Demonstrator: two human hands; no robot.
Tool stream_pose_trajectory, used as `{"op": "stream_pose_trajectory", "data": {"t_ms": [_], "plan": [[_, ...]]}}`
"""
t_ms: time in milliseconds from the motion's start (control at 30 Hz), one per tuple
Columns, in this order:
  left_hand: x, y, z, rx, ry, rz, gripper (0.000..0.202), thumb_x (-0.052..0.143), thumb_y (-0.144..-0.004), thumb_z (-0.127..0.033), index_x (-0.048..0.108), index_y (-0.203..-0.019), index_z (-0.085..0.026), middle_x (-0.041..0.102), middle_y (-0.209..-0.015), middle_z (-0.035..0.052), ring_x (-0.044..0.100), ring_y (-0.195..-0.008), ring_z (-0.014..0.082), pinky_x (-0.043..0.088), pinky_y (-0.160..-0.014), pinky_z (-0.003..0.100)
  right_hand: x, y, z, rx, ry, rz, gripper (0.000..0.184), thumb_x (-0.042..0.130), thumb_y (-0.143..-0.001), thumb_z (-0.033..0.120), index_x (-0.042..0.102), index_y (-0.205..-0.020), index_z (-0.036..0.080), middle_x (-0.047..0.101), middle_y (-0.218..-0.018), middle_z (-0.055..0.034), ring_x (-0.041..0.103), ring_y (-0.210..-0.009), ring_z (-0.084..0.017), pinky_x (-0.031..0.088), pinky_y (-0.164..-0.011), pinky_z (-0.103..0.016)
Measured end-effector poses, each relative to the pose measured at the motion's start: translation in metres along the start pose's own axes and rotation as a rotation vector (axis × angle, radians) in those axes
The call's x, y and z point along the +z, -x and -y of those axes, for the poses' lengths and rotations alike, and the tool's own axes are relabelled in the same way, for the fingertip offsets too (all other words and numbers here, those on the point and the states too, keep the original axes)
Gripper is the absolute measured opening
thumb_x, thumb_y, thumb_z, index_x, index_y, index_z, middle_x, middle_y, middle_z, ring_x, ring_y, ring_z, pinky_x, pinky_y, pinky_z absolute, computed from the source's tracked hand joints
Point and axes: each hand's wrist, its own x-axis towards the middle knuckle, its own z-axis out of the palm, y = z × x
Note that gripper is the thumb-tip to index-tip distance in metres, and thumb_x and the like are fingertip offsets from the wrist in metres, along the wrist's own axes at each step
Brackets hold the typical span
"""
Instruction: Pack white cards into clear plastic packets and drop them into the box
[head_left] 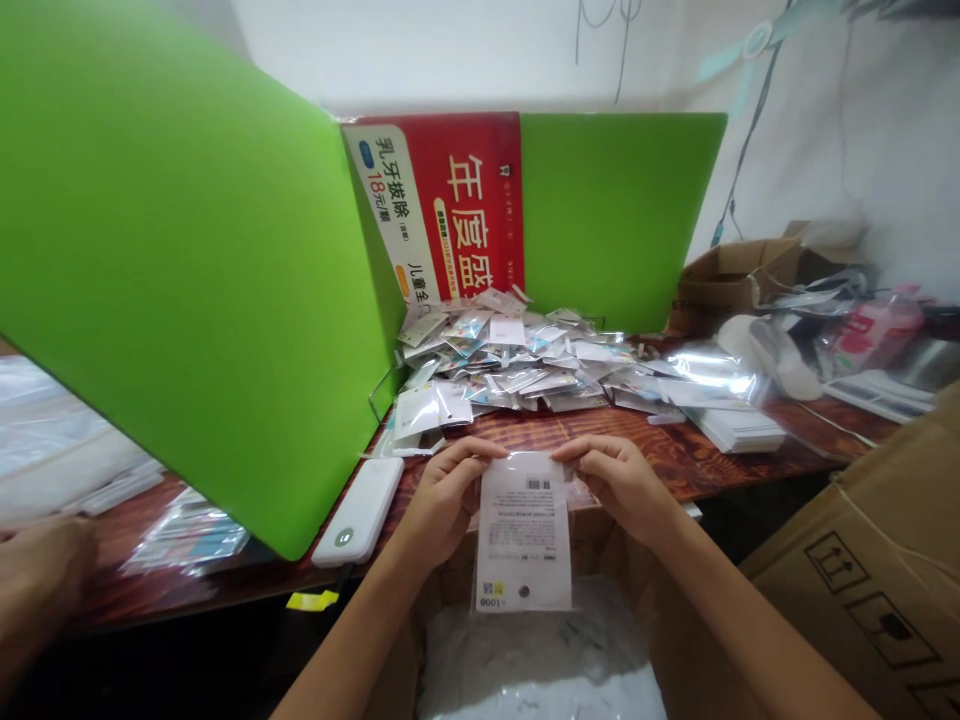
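A white printed card in a clear plastic sleeve [525, 540] hangs between my hands, with text, a barcode and a round hole showing. My left hand [454, 485] pinches its upper left corner. At the upper right corner, my right hand [611, 480] is closed on the same sleeve. Below it stands an open cardboard box [600, 550] holding white plastic material [532, 660]. Just beyond my hands, a heap of similar sleeved cards [517, 360] lies on the wooden table [495, 430].
Green panels [225, 300] and a red printed board [480, 200] stand behind the heap. A white power bank [360, 510] sits at the table's front edge. Right are a card stack [735, 425], a pink bottle [877, 325] and a large carton [862, 560]. Another person's hand [49, 565] is at left.
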Motion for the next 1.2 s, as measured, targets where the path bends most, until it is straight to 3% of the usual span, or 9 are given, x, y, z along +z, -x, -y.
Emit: {"op": "stream_pose_trajectory", "data": {"t_ms": [133, 367, 500, 667, 800, 867, 967, 1067, 1200], "plan": [[-0.002, -0.001, 0.003, 0.126, -0.15, 0.007, 0.016, 0.068, -0.068, -0.032, 0.067, -0.073, -0.017, 0.058, -0.065, -0.0004, 0.05, -0.056, 0.0109, 0.037, -0.051, 0.021, -0.002, -0.001, -0.002, -0.043, -0.065, 0.013, 0.02, 0.057, -0.067, 0.025, 0.073, -0.074, 0.016, 0.063, -0.071, -0.0037, 0.051, -0.068, -0.015, 0.039, -0.065, -0.028], [-0.006, -0.003, 0.007, 0.281, -0.402, 0.021, 0.015, 0.058, -0.075, -0.027, 0.071, -0.076, -0.018, 0.06, -0.071, 0.0022, 0.05, -0.064, 0.0138, 0.038, -0.056, 0.023, -0.005, -0.004, -0.01, -0.068, 0.086, 0.033, 0.017, 0.061, -0.077, 0.031, 0.067, -0.084, 0.016, 0.059, -0.074, -0.001, 0.052, -0.07, -0.014, 0.04, -0.065, -0.027], [-0.005, -0.002, 0.006, 0.3, -0.435, 0.019, 0.015, 0.058, -0.075, -0.026, 0.07, -0.075, -0.018, 0.061, -0.07, 0.0025, 0.051, -0.065, 0.0147, 0.038, -0.057, 0.023, -0.002, -0.003, -0.006, -0.055, 0.125, 0.047, 0.015, 0.063, -0.071, 0.024, 0.064, -0.084, 0.017, 0.062, -0.078, 0.0003, 0.055, -0.073, -0.014, 0.043, -0.07, -0.027], [-0.01, -0.005, 0.01, 0.281, -0.415, 0.0, 0.016, 0.06, -0.075, -0.029, 0.07, -0.076, -0.018, 0.062, -0.073, 0.0029, 0.053, -0.067, 0.0151, 0.041, -0.057, 0.023, -0.002, -0.003, -0.004, -0.066, 0.135, 0.08, 0.026, 0.057, -0.066, 0.017, 0.065, -0.091, 0.019, 0.066, -0.084, -0.0004, 0.059, -0.079, -0.015, 0.046, -0.075, -0.029], [-0.013, -0.007, 0.012, 0.193, -0.304, 0.001, 0.023, 0.062, -0.076, -0.032, 0.071, -0.091, -0.017, 0.066, -0.086, 0.0062, 0.059, -0.074, 0.0168, 0.045, -0.06, 0.023, -0.004, -0.003, -0.006, -0.086, 0.133, 0.055, 0.035, 0.052, -0.063, 0.014, 0.068, -0.093, 0.019, 0.069, -0.093, -0.0025, 0.061, -0.088, -0.018, 0.047, -0.082, -0.034], [-0.013, -0.007, 0.011, 0.125, -0.192, 0.037, 0.036, 0.063, -0.076, -0.032, 0.066, -0.11, -0.02, 0.067, -0.097, 0.0072, 0.062, -0.079, 0.018, 0.048, -0.065, 0.025, -0.004, -0.003, -0.005, -0.07, 0.085, 0.024, 0.036, 0.051, -0.063, 0.014, 0.069, -0.094, 0.019, 0.069, -0.097, -0.0038, 0.062, -0.091, -0.02, 0.047, -0.084, -0.035], [-0.013, -0.005, 0.01, 0.028, -0.06, 0.118, 0.068, 0.065, -0.078, -0.032, 0.039, -0.14, -0.027, 0.065, -0.114, 0.0098, 0.065, -0.091, 0.022, 0.052, -0.073, 0.03, -0.003, -0.002, 0.0, -0.056, -0.095, -0.005, 0.031, 0.054, -0.067, 0.019, 0.07, -0.094, 0.018, 0.07, -0.099, -0.0063, 0.062, -0.097, -0.022, 0.047, -0.089, -0.037], [-0.013, -0.004, 0.011, -0.016, -0.096, 0.191, 0.09, 0.072, -0.075, -0.03, 0.021, -0.149, -0.026, 0.061, -0.123, 0.0152, 0.063, -0.103, 0.0279, 0.054, -0.078, 0.034, -0.002, -0.001, 0.004, -0.081, -0.197, -0.029, 0.025, 0.062, -0.069, 0.026, 0.069, -0.092, 0.018, 0.069, -0.101, -0.0071, 0.061, -0.101, -0.022, 0.046, -0.092, -0.038], [-0.01, -0.001, 0.011, 0.009, -0.19, 0.255, 0.099, 0.075, -0.073, -0.029, 0.013, -0.151, -0.027, 0.055, -0.132, 0.0157, 0.061, -0.108, 0.0272, 0.054, -0.08, 0.031, -0.004, -0.001, 0.001, -0.146, 0.012, -0.033, 0.033, 0.068, -0.073, 0.032, 0.061, -0.103, 0.021, 0.066, -0.097, -0.0046, 0.061, -0.093, -0.02, 0.049, -0.082, -0.035]]}}
